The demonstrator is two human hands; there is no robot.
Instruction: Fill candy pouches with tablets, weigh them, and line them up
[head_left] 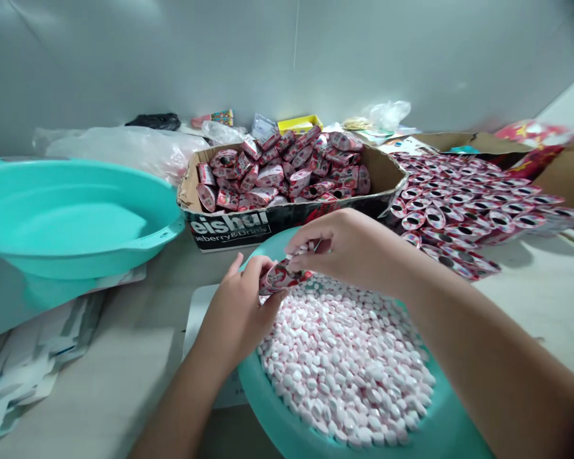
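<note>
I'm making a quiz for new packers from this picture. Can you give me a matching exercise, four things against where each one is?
1. small red pack
2. pink and white candies
3. cardboard box
4. empty teal basin

a. far left of the table
b. heaped in the near teal basin
c. between left hand and right hand
d. behind the hands, full of packs

Pairs: 1-c, 2-b, 3-d, 4-a

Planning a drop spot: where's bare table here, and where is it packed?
Bare table lies between the scattered papers and the candy basin, and right of it, below the empty wrappers. Crowded: the carton of filled packs, the back wall clutter, and the basin under both hands.
</note>
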